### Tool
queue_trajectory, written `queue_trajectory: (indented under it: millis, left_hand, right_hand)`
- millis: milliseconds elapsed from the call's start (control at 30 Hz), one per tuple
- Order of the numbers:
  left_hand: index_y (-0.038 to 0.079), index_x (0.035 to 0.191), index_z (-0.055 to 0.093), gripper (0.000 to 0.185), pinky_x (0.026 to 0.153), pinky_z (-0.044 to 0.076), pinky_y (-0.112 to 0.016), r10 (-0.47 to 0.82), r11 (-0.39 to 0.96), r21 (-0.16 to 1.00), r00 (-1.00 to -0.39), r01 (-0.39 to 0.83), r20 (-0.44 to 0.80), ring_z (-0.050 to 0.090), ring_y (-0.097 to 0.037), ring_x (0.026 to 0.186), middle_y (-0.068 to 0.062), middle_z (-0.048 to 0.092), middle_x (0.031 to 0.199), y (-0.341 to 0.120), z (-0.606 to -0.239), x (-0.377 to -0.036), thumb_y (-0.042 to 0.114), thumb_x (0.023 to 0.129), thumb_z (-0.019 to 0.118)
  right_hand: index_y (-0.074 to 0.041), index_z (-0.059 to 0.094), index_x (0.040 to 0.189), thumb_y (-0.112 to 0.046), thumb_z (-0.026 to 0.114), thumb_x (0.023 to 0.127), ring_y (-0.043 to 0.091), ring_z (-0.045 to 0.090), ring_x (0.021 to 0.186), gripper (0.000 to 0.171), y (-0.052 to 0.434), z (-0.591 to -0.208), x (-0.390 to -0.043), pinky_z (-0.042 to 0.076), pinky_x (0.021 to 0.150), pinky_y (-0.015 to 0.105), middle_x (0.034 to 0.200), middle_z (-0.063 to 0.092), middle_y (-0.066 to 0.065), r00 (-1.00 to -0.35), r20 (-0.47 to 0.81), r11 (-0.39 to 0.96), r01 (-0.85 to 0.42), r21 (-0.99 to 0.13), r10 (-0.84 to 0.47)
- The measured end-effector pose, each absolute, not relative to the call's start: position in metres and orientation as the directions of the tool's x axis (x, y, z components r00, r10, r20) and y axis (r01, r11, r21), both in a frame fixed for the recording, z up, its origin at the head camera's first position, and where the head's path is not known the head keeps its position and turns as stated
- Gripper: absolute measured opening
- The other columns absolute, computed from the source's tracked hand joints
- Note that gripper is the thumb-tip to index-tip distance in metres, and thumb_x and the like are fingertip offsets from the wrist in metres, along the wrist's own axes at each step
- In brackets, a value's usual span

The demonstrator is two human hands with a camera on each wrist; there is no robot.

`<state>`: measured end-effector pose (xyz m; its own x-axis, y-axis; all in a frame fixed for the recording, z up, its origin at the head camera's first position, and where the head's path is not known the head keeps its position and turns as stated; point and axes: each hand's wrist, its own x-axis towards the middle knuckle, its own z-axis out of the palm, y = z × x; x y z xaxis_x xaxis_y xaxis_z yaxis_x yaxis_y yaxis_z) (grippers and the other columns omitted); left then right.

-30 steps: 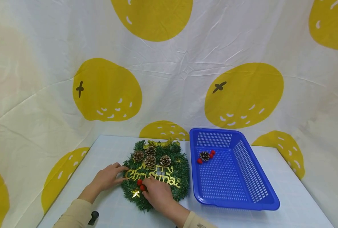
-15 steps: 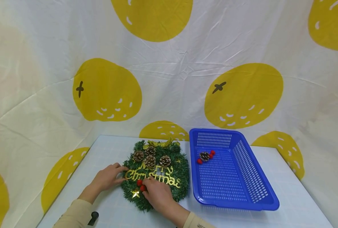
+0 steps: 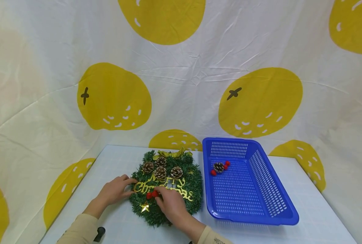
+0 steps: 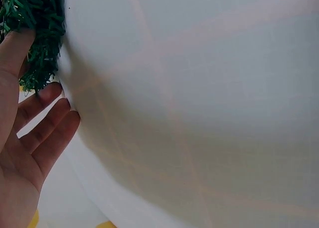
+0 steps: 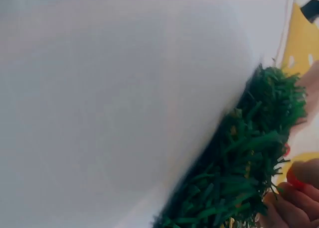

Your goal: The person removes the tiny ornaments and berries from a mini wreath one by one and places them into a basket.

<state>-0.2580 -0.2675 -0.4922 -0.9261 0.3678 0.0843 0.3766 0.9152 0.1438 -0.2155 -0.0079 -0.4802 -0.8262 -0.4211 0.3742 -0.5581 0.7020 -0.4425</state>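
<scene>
A green Christmas wreath [image 3: 193, 184] with pine cones, a gold star and gold "Merry Christmas" lettering lies flat on the white table [image 3: 309, 203]. My right hand [image 3: 162, 199] reaches over its near side and pinches a cluster of red berries [image 3: 152, 194] at the wreath's lower left. In the right wrist view the fingertips [image 5: 294, 203] hold a red berry [image 5: 293, 181] against the green needles [image 5: 249, 163]. My left hand [image 3: 119, 188] rests with straight fingers on the wreath's left edge. In the left wrist view its thumb [image 4: 12, 49] touches the needles [image 4: 37, 34].
A blue plastic basket [image 3: 254, 221] stands right of the wreath, holding a pine cone [image 3: 218, 166] and a few red berries. A white cloth with yellow fruit prints hangs behind. A small black object [image 3: 99, 233] sits at the table's near left edge.
My right hand has shifted slightly up and away over the wreath, and the red berries between its fingers have moved with it. The left hand has stayed put.
</scene>
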Motion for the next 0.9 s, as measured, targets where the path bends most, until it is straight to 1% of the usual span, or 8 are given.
queue_trajectory:
  millis: [100,267,333,367,500,600,733,900]
  left_hand:
    - [0.022,0.119,0.067,0.040,0.054,0.047,-0.036,0.375,0.911,0.147,-0.923,0.384,0.087,0.057,-0.021,0.083,-0.002,0.058,0.100,-0.268,-0.492,-0.257,0.033,0.082,0.079]
    - [0.022,0.119,0.067,0.040,0.054,0.047,-0.035,0.384,0.909,0.138,-0.918,0.394,0.094,0.057,-0.020,0.083,-0.001,0.058,0.100,-0.269,-0.492,-0.258,0.032,0.083,0.079]
    - [0.022,0.119,0.067,0.040,0.053,0.046,-0.034,0.385,0.908,0.137,-0.918,0.395,0.091,0.057,-0.020,0.082,0.000,0.058,0.100,-0.269,-0.493,-0.258,0.033,0.083,0.079]
    - [0.022,0.119,0.067,0.040,0.053,0.046,-0.034,0.384,0.909,0.139,-0.919,0.394,0.090,0.057,-0.019,0.082,0.000,0.057,0.100,-0.269,-0.493,-0.259,0.032,0.083,0.079]
    - [0.023,0.119,0.067,0.040,0.052,0.045,-0.034,0.377,0.911,0.147,-0.922,0.386,0.085,0.056,-0.018,0.082,0.001,0.057,0.099,-0.267,-0.493,-0.260,0.032,0.082,0.079]
    - [0.022,0.119,0.067,0.040,0.052,0.045,-0.034,0.376,0.911,0.145,-0.922,0.386,0.089,0.056,-0.018,0.081,0.001,0.057,0.098,-0.267,-0.492,-0.260,0.032,0.082,0.080]
    - [0.022,0.119,0.067,0.040,0.052,0.044,-0.033,0.386,0.906,0.147,-0.917,0.397,0.098,0.056,-0.018,0.081,0.000,0.057,0.098,-0.268,-0.492,-0.260,0.032,0.083,0.079]
    - [0.022,0.119,0.067,0.039,0.052,0.045,-0.033,0.387,0.904,0.155,-0.917,0.398,0.098,0.056,-0.018,0.081,-0.001,0.057,0.099,-0.269,-0.493,-0.258,0.031,0.083,0.079]
  right_hand:
    - [-0.010,0.068,0.115,-0.014,0.072,0.090,-0.003,0.052,0.054,0.025,-0.005,-0.477,-0.218,0.040,0.050,0.016,0.090,0.073,-0.001,-0.832,0.390,0.656,-0.552,-0.514,-0.394]
    - [-0.006,0.066,0.118,-0.010,0.069,0.092,0.005,0.067,0.080,0.026,0.003,-0.464,-0.223,0.051,0.064,0.018,0.102,0.072,0.004,-0.869,0.362,0.525,-0.492,-0.694,-0.336]
    - [-0.006,0.065,0.118,-0.011,0.068,0.093,0.009,0.069,0.085,0.026,0.009,-0.455,-0.225,0.053,0.068,0.021,0.102,0.072,0.005,-0.885,0.358,0.481,-0.462,-0.745,-0.296]
    - [-0.007,0.066,0.118,-0.011,0.068,0.093,0.009,0.069,0.083,0.025,0.012,-0.450,-0.226,0.053,0.067,0.022,0.101,0.072,0.005,-0.891,0.362,0.461,-0.451,-0.764,-0.274]
    - [-0.009,0.066,0.117,-0.016,0.068,0.093,0.013,0.070,0.082,0.025,0.028,-0.422,-0.232,0.055,0.068,0.026,0.098,0.073,0.005,-0.903,0.386,0.421,-0.429,-0.800,-0.187]
    - [-0.010,0.064,0.118,-0.017,0.069,0.093,0.015,0.070,0.086,0.026,0.039,-0.403,-0.237,0.055,0.072,0.028,0.099,0.072,0.005,-0.916,0.375,0.383,-0.401,-0.832,-0.145]
    - [-0.010,0.063,0.116,-0.017,0.071,0.091,0.016,0.069,0.093,0.027,0.052,-0.384,-0.246,0.056,0.077,0.029,0.102,0.071,0.006,-0.924,0.375,0.391,-0.374,-0.841,-0.077]
    - [-0.009,0.065,0.114,-0.017,0.075,0.088,0.017,0.069,0.092,0.030,0.065,-0.371,-0.256,0.056,0.077,0.033,0.101,0.072,0.006,-0.923,0.384,0.411,-0.345,-0.844,0.014]
